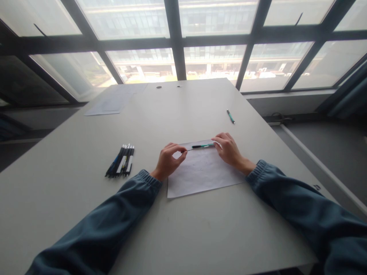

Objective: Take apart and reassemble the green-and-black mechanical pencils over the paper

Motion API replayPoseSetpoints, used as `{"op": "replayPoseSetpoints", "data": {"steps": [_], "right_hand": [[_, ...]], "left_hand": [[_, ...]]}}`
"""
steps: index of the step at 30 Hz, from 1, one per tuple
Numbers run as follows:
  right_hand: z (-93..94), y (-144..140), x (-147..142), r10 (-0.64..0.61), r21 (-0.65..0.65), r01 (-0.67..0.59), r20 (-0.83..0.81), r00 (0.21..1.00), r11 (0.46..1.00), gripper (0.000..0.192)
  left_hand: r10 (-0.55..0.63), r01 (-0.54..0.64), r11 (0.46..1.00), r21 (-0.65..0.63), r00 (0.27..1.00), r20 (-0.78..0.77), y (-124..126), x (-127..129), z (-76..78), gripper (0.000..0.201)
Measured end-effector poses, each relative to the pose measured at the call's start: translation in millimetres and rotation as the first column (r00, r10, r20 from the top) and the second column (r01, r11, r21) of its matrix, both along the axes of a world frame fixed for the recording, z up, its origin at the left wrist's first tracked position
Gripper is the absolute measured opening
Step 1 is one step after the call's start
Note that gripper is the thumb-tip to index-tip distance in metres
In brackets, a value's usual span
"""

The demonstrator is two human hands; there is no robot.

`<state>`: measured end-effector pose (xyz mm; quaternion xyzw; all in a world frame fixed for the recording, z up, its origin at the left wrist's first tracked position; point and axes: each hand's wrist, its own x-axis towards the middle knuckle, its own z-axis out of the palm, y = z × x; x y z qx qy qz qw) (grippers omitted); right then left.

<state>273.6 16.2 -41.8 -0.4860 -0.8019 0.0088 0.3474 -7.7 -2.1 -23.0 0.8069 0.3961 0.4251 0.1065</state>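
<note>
My left hand (169,158) pinches a thin dark stick, like a pen refill (189,150), between thumb and forefinger. It points right, toward my other hand. Just behind it is a green pen (205,146) with a black left end, above the top part of a white paper sheet (200,173). The fingers of my right hand (228,151) close about the pen's right end and partly hide it; whether they also touch the thin stick is unclear. Faint marks show on the paper.
Several black pens (122,160) lie side by side left of my hands. A second green pen (231,116) rests farther back on the right. Large paper sheets (110,101) cover the far left corner of the white table (183,118). Windows (212,61) stand beyond it.
</note>
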Motion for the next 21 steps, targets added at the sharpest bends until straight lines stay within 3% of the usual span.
{"op": "replayPoseSetpoints", "data": {"steps": [5, 11, 15, 21], "right_hand": [[-1.0, 0, 0, 0.033, -0.104, -0.023, 0.098, 0.995, 0.994, 0.016], [0.9, 0, 1, 0.052, -0.160, -0.037, 0.091, 0.995, 0.986, 0.006], [-2.7, 1, 4, 0.051, -0.111, -0.043, 0.072, 0.996, 0.993, 0.011], [-10.4, 6, 12, 0.027, 0.018, -0.025, -0.088, 0.996, 1.000, 0.013]], "left_hand": [[0.022, -0.022, 1.000, 0.001, 1.000, 0.001, 0, 1, 1.1, 0.007], [0.044, -0.044, 0.999, 0.003, 0.999, 0.005, 1, 0, 0.0, 0.007], [0.095, -0.096, 0.995, 0.035, 0.995, 0.022, 1, -3, -1.2, 0.008], [0.181, -0.184, 0.980, 0.069, 0.982, 0.046, 5, -12, -3.7, 0.009]]}}
